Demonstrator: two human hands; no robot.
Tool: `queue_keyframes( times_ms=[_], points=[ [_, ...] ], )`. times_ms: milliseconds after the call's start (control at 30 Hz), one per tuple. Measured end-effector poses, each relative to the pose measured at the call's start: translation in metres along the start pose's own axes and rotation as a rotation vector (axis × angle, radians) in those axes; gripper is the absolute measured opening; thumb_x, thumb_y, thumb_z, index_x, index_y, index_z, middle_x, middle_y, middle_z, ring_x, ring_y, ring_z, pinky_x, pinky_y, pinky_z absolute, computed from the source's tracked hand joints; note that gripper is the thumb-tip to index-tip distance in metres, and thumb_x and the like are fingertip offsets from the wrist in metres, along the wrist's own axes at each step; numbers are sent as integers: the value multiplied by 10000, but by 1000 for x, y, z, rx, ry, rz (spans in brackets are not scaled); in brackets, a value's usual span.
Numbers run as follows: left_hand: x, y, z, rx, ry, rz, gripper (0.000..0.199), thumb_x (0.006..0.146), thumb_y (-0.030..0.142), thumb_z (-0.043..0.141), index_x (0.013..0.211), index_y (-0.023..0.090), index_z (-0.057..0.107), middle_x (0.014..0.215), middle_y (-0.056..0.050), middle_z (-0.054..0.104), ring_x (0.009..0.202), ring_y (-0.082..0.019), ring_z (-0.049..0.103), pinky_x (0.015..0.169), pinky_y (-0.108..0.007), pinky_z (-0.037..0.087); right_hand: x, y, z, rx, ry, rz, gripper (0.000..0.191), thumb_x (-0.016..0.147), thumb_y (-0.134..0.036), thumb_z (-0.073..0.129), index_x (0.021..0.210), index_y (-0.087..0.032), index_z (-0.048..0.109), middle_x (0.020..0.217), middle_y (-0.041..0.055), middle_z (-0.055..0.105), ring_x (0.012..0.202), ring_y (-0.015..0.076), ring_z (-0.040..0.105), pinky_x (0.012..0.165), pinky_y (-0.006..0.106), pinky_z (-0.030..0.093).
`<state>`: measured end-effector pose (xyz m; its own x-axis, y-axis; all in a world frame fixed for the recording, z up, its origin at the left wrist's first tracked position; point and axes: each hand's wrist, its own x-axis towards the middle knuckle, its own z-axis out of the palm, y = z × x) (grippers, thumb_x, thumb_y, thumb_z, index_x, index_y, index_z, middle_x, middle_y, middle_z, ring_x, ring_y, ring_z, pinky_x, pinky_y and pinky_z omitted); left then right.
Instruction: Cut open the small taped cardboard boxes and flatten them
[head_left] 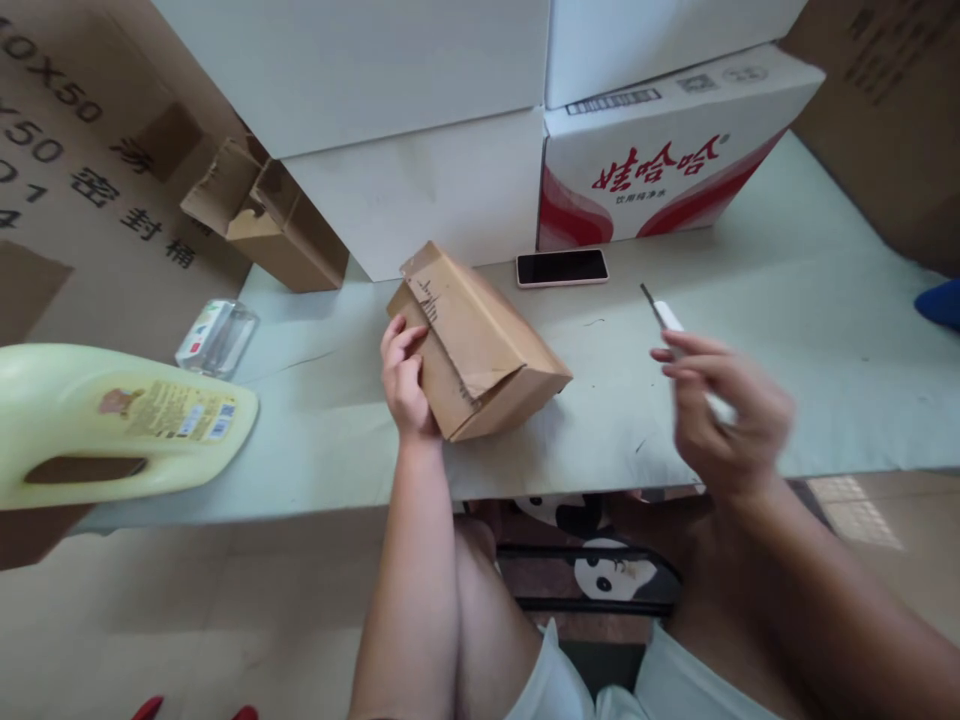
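Note:
A small brown cardboard box (487, 350) is tilted above the pale green table cover, its flaps folded over and one edge slightly gapped. My left hand (409, 385) grips its left side, fingers bent against the cardboard. To the right, apart from the box, my right hand (727, 410) is closed around a utility knife (666, 314) with a white handle. The knife's thin dark blade points up and left. Slight blur softens the right hand.
Behind stand white cartons (420, 190) and a red-and-white carton (652, 160). A phone (562, 267) lies before them. At left are an opened cardboard box (289, 240), a clear plastic container (217, 338) and a pale yellow jug (172, 390). The table's front edge (300, 505) runs near my lap.

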<state>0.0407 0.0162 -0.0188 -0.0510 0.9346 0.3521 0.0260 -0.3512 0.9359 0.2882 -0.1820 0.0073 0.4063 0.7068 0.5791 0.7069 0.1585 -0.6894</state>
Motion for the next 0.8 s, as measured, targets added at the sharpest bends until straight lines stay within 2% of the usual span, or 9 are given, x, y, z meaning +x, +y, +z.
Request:
queue_keyframes(
  times_ms=[67,167,267,333,433,500,600,700,800],
  points=[
    [5,2,-4,-143,87,-157,240,780,389,518,854,219,670,1404,-60,585,1375,-247,487,1138,-355,406,5,11,13,-170,-92,55,129,898,-307,587,922,-232,690,1281,112,693,1086,303,706,923,512,579],
    [5,9,-6,-340,160,-390,306,746,494,568,801,208,663,1120,-77,712,1156,-254,640,954,-358,523,2,26,28,-424,-406,143,276,873,-373,586,1028,-197,731,1366,171,639,1252,417,602,1000,656,489],
    [0,15,-3,-406,79,-580,422,661,589,672,812,195,676,857,-49,717,910,-233,689,766,-327,533,-5,30,35,-520,-610,165,452,874,-462,584,1214,-191,707,1466,180,559,1430,520,366,1081,760,325],
    [-4,18,0,-398,4,-623,469,590,595,749,809,185,683,828,-41,716,821,-204,677,704,-294,507,-7,26,37,-438,-664,131,533,892,-495,560,1336,-210,635,1537,146,493,1482,510,272,1118,732,302],
    [-7,24,6,-317,-71,-608,473,526,523,836,811,178,683,786,-27,704,704,-162,640,639,-261,468,-6,20,39,-210,-657,36,608,931,-476,506,1476,-208,473,1579,129,440,1513,410,271,1179,640,306],
    [-7,28,7,-263,-47,-569,445,511,453,859,817,179,685,762,-14,693,653,-142,614,608,-247,449,-3,19,39,-127,-574,-1,629,933,-460,502,1499,-202,410,1559,141,454,1510,384,281,1184,636,300],
    [-5,35,8,-283,12,-524,404,481,334,857,819,184,694,780,-7,699,666,-139,617,616,-238,464,2,20,37,-105,-418,-16,553,905,-454,547,1389,-195,484,1414,175,557,1439,418,361,1125,662,345],
    [-6,39,7,-374,-37,-545,391,500,268,832,861,204,699,849,-1,720,741,-149,647,654,-232,495,6,21,34,0,-370,-12,491,885,-425,578,1309,-193,487,1246,170,606,1204,360,555,963,555,497],
    [-11,38,8,-485,-121,-571,349,640,310,777,972,248,692,990,-1,738,882,-175,678,718,-247,525,7,24,34,79,-352,21,403,847,-421,617,1172,-208,513,1019,107,615,903,267,599,742,425,533]
  ],
)
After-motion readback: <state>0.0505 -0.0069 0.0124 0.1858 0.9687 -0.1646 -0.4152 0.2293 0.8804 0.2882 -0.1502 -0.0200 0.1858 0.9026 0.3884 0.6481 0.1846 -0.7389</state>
